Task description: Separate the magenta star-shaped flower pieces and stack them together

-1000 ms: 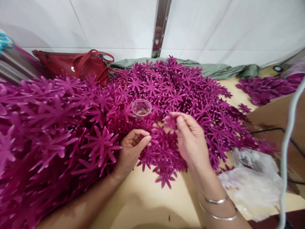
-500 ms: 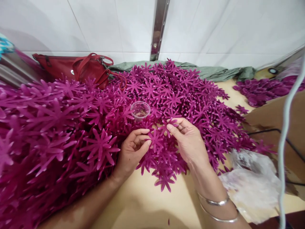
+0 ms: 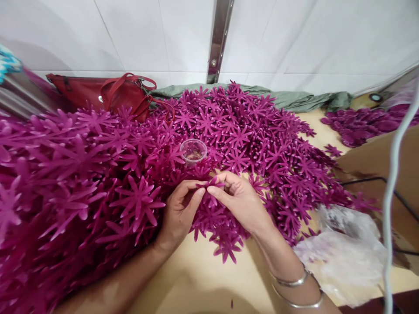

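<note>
My left hand and my right hand meet over the front of a heap of magenta artificial flowers. Between my fingertips is a magenta artificial flower, seen nearly edge-on, its petals partly covered by my fingers. Thumb and index finger of each hand pinch at it. Whether one layer or two lie there, I cannot tell. More flat, star-shaped flowers lie just below my hands. Behind them, a small clear round plastic cup sits in the heap with something small inside.
A red handbag rests at the back left against the wall. Crumpled clear plastic bags lie at the right, beside a brown cardboard box. A pale cable hangs in front. Another magenta pile is at the far right.
My right hand has moved left and slightly down with its flower, bringing its fingertips against those of my left hand. My left hand has barely moved.
</note>
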Available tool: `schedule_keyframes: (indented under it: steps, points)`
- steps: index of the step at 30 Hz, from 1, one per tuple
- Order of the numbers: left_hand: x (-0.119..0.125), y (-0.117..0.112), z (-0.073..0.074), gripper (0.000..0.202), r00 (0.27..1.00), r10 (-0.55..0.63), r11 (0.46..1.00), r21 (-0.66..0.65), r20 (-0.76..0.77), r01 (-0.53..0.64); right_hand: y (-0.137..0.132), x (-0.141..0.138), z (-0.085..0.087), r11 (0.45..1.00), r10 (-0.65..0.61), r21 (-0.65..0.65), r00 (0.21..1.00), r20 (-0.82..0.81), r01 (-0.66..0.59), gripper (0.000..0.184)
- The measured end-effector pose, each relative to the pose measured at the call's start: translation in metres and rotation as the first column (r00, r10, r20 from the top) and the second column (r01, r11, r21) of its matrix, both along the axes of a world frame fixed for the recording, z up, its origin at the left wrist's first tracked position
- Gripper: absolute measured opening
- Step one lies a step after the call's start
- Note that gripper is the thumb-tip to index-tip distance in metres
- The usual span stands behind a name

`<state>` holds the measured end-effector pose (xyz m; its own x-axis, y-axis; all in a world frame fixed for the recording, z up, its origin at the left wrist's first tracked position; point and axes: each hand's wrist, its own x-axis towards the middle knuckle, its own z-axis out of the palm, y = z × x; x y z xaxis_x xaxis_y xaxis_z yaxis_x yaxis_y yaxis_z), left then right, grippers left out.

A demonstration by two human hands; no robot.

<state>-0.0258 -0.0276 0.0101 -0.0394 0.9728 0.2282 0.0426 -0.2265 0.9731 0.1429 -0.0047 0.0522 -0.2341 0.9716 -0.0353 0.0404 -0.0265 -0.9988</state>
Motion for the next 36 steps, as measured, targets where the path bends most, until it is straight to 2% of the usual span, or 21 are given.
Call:
schedule_keyframes:
  steps: [2, 5, 9, 14, 17, 20, 23, 26, 29, 31, 34, 36]
  points:
    - [0.0, 0.001, 0.0, 0.008, 0.999, 0.034, 0.999, -0.003, 0.019, -0.034, 0.001, 0.002, -0.001, 0.998, 0.026, -0.063, 0.999, -0.048, -0.029, 0.02]
    - [0.001, 0.001, 0.0, 0.008, 0.995, 0.061, 0.997, -0.046, 0.076, -0.057, 0.003, 0.01, -0.002, 0.986, 0.136, -0.092, 0.989, -0.064, -0.142, 0.025]
    - [0.007, -0.005, 0.003, 0.011, 0.992, 0.031, 0.99, -0.139, 0.124, -0.014, 0.007, 0.021, 0.001, 0.972, 0.232, -0.059, 0.971, 0.059, -0.229, 0.017]
    - [0.012, -0.01, 0.006, 0.014, 0.993, -0.001, 0.984, -0.175, 0.116, 0.021, 0.007, 0.033, 0.012, 0.937, 0.348, -0.037, 0.927, 0.142, -0.346, 0.019]
    - [0.011, -0.005, 0.005, 0.016, 0.977, 0.109, 0.974, -0.217, 0.182, -0.068, 0.006, 0.043, 0.02, 0.92, 0.392, -0.056, 0.906, 0.162, -0.388, 0.019]
    - [0.006, 0.001, 0.004, 0.02, 0.948, 0.227, 0.954, -0.249, 0.225, -0.17, 0.007, 0.055, 0.022, 0.943, 0.33, -0.038, 0.916, 0.226, -0.33, 0.016]
    - [0.003, 0.003, 0.003, 0.021, 0.954, 0.225, 0.956, -0.235, 0.197, -0.177, 0.009, 0.06, 0.019, 0.96, 0.248, 0.032, 0.901, 0.357, -0.277, 0.015]
    - [0.003, 0.0, 0.005, 0.019, 0.955, 0.191, 0.965, -0.22, 0.225, -0.142, 0.005, 0.058, 0.024, 0.969, 0.132, 0.129, 0.883, 0.451, -0.211, 0.025]
    - [0.005, -0.009, 0.011, 0.014, 0.966, 0.1, 0.993, -0.077, 0.24, -0.084, -0.012, 0.055, 0.042, 0.973, 0.01, 0.192, 0.858, 0.514, -0.127, 0.02]
    - [0.005, -0.019, 0.018, 0.011, 0.988, 0.045, 0.996, 0.067, 0.148, -0.056, -0.028, 0.056, 0.054, 0.975, -0.01, 0.19, 0.825, 0.565, -0.118, 0.017]
    - [0.007, -0.038, 0.034, 0.02, 0.995, -0.083, 0.978, 0.186, -0.052, 0.091, -0.05, 0.066, 0.061, 0.977, -0.047, 0.196, 0.807, 0.588, -0.086, 0.014]
    - [0.012, -0.05, 0.045, 0.027, 0.941, -0.263, 0.925, 0.221, -0.212, 0.308, -0.058, 0.074, 0.057, 0.97, -0.131, 0.241, 0.797, 0.59, -0.02, 0.015]
